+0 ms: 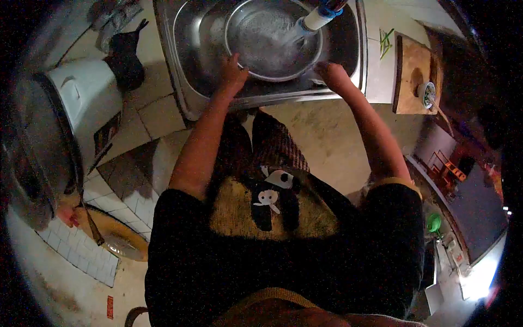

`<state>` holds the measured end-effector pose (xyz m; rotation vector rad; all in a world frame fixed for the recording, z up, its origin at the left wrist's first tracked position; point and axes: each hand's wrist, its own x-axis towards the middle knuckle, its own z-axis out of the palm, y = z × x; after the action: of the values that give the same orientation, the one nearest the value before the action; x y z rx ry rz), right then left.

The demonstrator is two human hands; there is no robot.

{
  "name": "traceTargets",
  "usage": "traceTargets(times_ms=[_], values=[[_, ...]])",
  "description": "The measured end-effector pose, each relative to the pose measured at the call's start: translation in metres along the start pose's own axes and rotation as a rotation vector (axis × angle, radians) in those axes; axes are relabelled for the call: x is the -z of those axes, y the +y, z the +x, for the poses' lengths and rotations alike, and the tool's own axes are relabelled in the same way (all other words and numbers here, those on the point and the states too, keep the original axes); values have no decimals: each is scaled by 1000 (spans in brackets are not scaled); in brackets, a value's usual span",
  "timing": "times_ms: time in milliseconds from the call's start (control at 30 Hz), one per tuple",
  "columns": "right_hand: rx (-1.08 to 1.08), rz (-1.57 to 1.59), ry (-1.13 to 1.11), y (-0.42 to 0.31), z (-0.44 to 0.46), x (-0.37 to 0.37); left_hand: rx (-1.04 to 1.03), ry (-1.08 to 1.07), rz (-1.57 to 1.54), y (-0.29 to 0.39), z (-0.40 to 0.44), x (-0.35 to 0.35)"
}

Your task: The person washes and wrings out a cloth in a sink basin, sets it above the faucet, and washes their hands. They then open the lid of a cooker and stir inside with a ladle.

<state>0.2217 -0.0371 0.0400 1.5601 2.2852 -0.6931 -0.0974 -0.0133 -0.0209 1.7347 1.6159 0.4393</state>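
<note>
A round metal basin (277,77) sits in the stainless steel sink (199,82), with clear water in it. Water runs into it from a faucet (318,19) with a white and blue nozzle. My left hand (234,79) is at the basin's near left rim, its fingers bent over the edge. On the near right side, my right hand (334,78) is closed at the rim, its fingertips partly hidden and dim. Something small and pale lies under the right hand, too blurred to name.
Right of the sink lie green stalks (385,43) and a wooden cutting board (406,82) with a small bowl (427,94). To the left stand a white container (87,90) and a dark cloth-like item (128,60). Another person's hand (67,215) shows at far left.
</note>
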Motion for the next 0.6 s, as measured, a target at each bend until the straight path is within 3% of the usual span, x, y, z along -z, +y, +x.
traceTargets(times_ms=[67, 100, 200, 233, 300, 333, 400, 467, 533, 600], values=[[-259, 547, 353, -20, 16, 32, 26, -9, 0, -1, 7, 0], [-162, 652, 476, -29, 22, 48, 53, -28, -1, -3, 9, 1], [-122, 432, 309, -18, 63, 36, 146, -100, -271, -46, 23, -27], [-120, 431, 314, -15, 82, 24, 176, -122, -361, -53, 27, -29], [145, 225, 496, -12, 126, -30, 8, -17, -293, -51, 23, -21], [288, 741, 540, -9, 161, -94, 1, -17, -296, -45, 25, -15], [419, 1258, 564, -23, 177, -121, 285, -166, -353, -34, 26, 1], [37, 630, 289, -58, 135, -50, 413, -264, -320, -19, 26, 27], [-173, 853, -54, -34, 143, -53, 440, -314, -276, -18, 22, 33], [212, -181, 97, 1, 141, -61, 367, -233, -230, -22, 21, 29]])
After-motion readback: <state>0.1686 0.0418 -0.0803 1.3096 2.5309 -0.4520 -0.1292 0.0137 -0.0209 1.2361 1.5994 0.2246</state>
